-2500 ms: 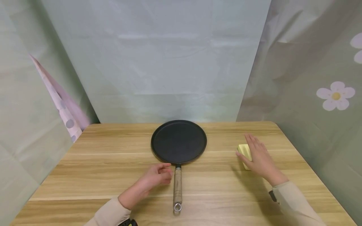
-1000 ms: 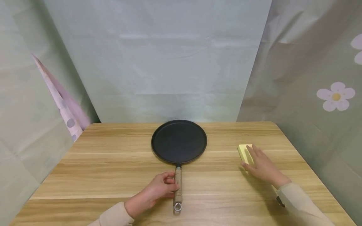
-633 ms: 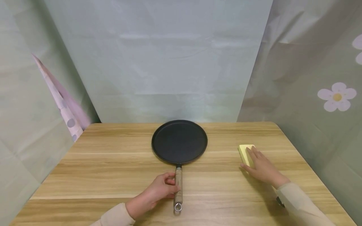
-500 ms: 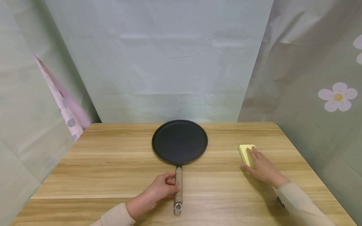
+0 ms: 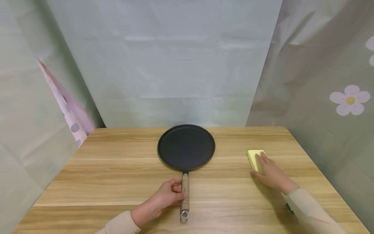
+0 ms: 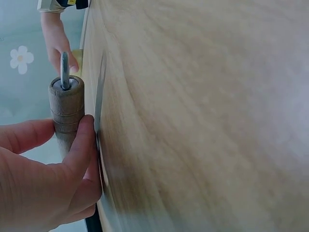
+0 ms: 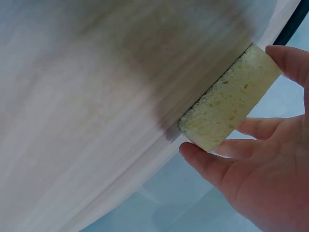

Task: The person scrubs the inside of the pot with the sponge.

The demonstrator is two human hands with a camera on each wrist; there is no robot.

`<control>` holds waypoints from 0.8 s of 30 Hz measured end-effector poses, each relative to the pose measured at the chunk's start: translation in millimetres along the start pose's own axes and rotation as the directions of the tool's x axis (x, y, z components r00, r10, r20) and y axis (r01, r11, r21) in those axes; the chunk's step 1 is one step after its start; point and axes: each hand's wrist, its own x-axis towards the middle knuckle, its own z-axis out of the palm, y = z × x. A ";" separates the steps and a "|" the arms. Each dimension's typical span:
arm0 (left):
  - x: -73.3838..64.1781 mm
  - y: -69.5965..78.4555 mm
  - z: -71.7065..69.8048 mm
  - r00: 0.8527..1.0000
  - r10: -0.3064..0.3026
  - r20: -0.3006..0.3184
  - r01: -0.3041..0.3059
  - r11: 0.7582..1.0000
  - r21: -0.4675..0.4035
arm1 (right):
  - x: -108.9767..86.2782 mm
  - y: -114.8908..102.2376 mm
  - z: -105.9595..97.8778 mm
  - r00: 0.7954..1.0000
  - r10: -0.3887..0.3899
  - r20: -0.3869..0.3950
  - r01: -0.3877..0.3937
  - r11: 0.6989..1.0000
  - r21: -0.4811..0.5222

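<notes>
A flat, round black pan (image 5: 186, 147) lies near the middle of the table, its wooden handle (image 5: 185, 182) toward me. My left hand (image 5: 162, 198) pinches that handle from the left. In the left wrist view, the thumb and fingers sit on either side of the wooden grip (image 6: 67, 107), behind its metal ring (image 6: 64, 71). On the right, my right hand (image 5: 271, 175) holds a yellow sponge (image 5: 253, 157) against the table. In the right wrist view, thumb and little finger span the sponge (image 7: 227, 104), with other fingers across its top and a thin dark layer underneath.
The wood-grain table (image 5: 117, 182) has rounded far corners. Pale green cloth (image 5: 175, 81) hangs behind it and along both sides, with flowers printed on the right.
My left hand has moved from beside the handle to pinch it. My right hand has come down and closed around the sponge. Pan and sponge stay in place; the last half second is nearly still.
</notes>
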 end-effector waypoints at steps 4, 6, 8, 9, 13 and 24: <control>-0.1 -0.1 -0.1 1.000 -0.002 0.000 0.002 1.000 -0.001 | 0.5 0.3 0.3 1.000 -0.001 -0.009 0.001 1.000 0.003; 0.0 -0.8 -0.5 1.000 -0.007 0.003 0.007 1.000 -0.004 | 1.1 0.7 0.8 1.000 -0.005 -0.020 0.005 1.000 0.006; 0.4 -1.8 -1.0 1.000 -0.015 0.011 0.015 1.000 -0.018 | 1.7 1.2 1.4 1.000 -0.006 -0.030 0.006 1.000 0.014; 0.7 -2.4 -1.4 1.000 -0.019 0.017 0.019 0.999 -0.026 | 2.0 1.2 1.4 0.999 -0.005 -0.033 0.006 1.000 0.019; 1.5 -3.9 -2.5 0.999 -0.029 0.039 0.031 0.998 -0.058 | 3.8 1.2 0.8 0.999 0.000 -0.042 0.002 0.999 0.045; 0.6 -3.0 -2.9 0.998 -0.033 0.047 0.036 0.998 -0.058 | 15.9 -4.8 -2.6 0.992 -0.074 -0.102 0.083 0.993 0.085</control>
